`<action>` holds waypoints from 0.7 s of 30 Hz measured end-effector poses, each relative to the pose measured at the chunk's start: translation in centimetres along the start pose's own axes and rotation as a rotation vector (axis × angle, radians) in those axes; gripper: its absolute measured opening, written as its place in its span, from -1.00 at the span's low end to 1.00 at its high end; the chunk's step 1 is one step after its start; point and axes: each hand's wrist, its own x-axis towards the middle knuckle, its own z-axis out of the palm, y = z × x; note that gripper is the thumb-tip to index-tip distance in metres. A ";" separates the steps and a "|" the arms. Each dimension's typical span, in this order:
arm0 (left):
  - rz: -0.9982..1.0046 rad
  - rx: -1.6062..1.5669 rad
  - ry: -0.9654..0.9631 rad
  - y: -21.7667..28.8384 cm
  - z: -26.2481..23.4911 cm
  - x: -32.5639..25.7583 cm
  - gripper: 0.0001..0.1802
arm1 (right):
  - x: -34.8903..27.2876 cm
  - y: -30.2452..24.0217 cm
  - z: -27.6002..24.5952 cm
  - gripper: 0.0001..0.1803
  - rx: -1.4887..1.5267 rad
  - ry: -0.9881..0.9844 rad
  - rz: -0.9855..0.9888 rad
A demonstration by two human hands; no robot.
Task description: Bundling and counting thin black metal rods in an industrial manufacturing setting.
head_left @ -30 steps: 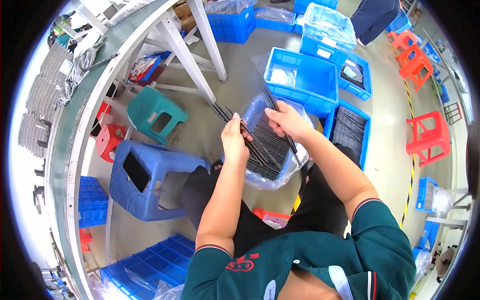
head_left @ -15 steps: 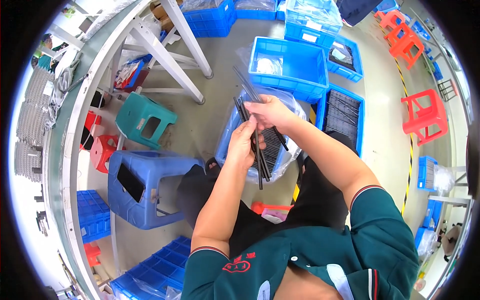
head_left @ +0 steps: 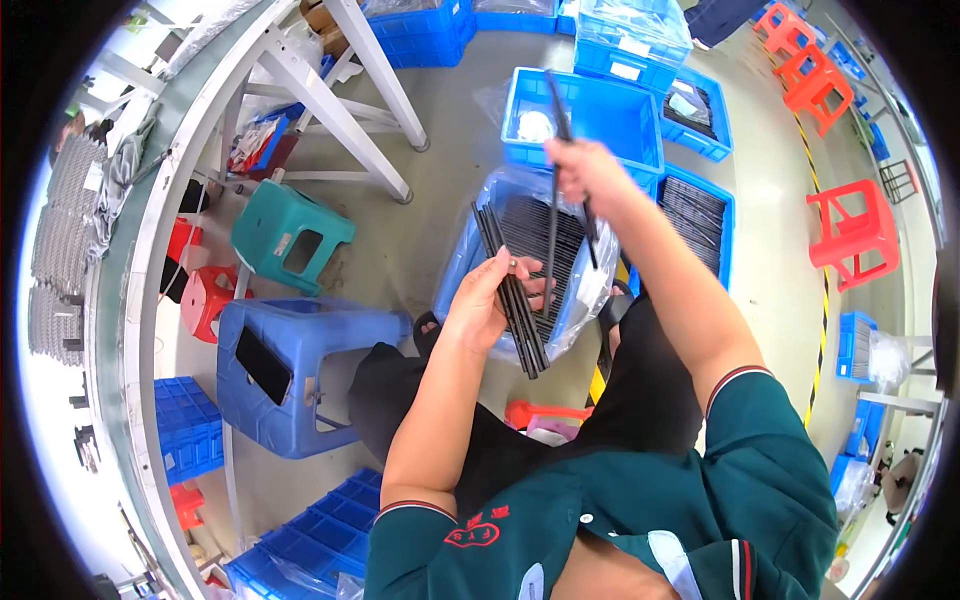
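Note:
My left hand (head_left: 485, 305) is closed round a small bundle of thin black rods (head_left: 515, 310), its fingers partly spread behind them. To the right and higher up, my right hand (head_left: 592, 180) grips a couple more black rods (head_left: 553, 235), somewhat smeared by motion. Both hands are above a blue bin (head_left: 462, 262) lined with clear plastic, which holds many similar rods (head_left: 535, 225) lying in rows. Beyond my right hand stands a larger blue bin (head_left: 630, 120) with a clear plastic bag inside.
Blue bins of rods (head_left: 690, 225) stand to the right. At left are a blue stool (head_left: 300, 335) with a black phone (head_left: 263, 365) on it, a green stool (head_left: 285, 235) and a white-legged table (head_left: 330, 110). Red stools (head_left: 853, 232) line the far right.
My right hand has moved away from the left, to the right, taking a couple of rods with it. My left hand keeps its bundle, slightly lower.

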 end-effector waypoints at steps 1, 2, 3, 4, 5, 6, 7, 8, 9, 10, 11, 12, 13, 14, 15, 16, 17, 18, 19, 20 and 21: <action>0.006 -0.039 -0.037 0.0 0.0 0.1 -0.62 | -0.9 0.5 1.1 -0.69 0.024 -0.114 0.067; 0.006 -0.040 -0.038 0.1 0.1 0.1 -0.62 | -1.3 1.4 2.2 -0.75 -0.001 -0.132 0.076; 0.005 -0.052 -0.058 0.3 0.3 0.1 -0.61 | -1.8 1.9 3.0 -0.76 -0.118 -0.166 0.066; 0.006 -0.064 -0.073 0.5 0.4 -0.1 -0.61 | -2.2 2.2 3.9 -0.73 -0.270 -0.147 0.047; 0.015 -0.023 -0.064 0.5 0.5 -0.3 -0.61 | -2.6 2.4 4.6 -0.70 -0.469 -0.169 -0.025; 0.007 0.008 -0.054 0.3 -0.1 -0.3 -0.62 | -2.9 2.6 5.1 -0.67 -0.667 -0.190 -0.099; 0.000 0.040 -0.049 0.2 -0.3 -0.2 -0.63 | -3.2 2.7 5.3 -0.59 -0.721 -0.224 -0.106; -0.021 -0.021 -0.047 -0.2 -0.3 -0.3 -0.64 | -3.2 2.9 5.5 -0.56 -0.930 -0.193 -0.224; -0.017 -0.019 -0.048 -0.3 -0.3 -0.2 -0.64 | -3.1 3.1 5.8 -0.52 -1.138 -0.158 -0.344; -0.019 -0.056 -0.042 -0.4 -0.4 -0.3 -0.64 | -3.6 2.4 6.2 -0.52 -1.139 -0.190 -0.310; -0.020 -0.093 -0.036 -0.4 -0.4 -0.3 -0.64 | -3.5 2.6 6.2 -0.52 -1.138 -0.191 -0.313; 0.003 -0.093 0.009 -0.3 -0.5 -0.4 -0.65 | -3.2 3.2 6.1 -0.52 -1.035 -0.181 -0.302; 0.027 -0.092 0.051 0.0 -0.4 -0.4 -0.65 | -2.8 3.7 6.1 -0.51 -0.934 -0.169 -0.293; 0.056 -0.108 0.072 0.3 -0.7 -0.3 -0.67 | -2.4 4.1 6.1 -0.55 -1.052 -0.115 -0.392; 0.099 -0.091 0.146 0.7 -0.7 -0.2 -0.67 | -2.4 4.4 5.6 -0.58 -0.888 -0.157 -0.256; 0.150 -0.079 0.228 1.2 -0.7 -0.3 -0.68 | -3.0 4.0 5.7 -0.61 -0.725 -0.209 -0.122; 0.212 -0.109 0.249 1.6 -1.1 -0.3 -0.69 | -3.4 4.0 5.6 -0.72 -0.564 -0.259 -0.003; 0.255 -0.133 0.279 2.0 -1.7 -0.1 -0.69 | -3.8 3.7 5.6 -0.72 -0.571 -0.273 -0.004; 0.296 -0.157 0.307 2.4 -2.1 0.0 -0.69 | -4.4 3.3 5.6 -0.76 -0.473 -0.322 0.061; 0.323 -0.112 0.337 2.8 -2.5 0.0 -0.68 | -4.9 3.2 5.6 -0.79 -0.374 -0.370 0.128; 0.334 -0.097 0.385 2.9 -2.8 0.2 -0.68 | -5.1 3.3 5.4 -0.83 -0.332 -0.407 0.132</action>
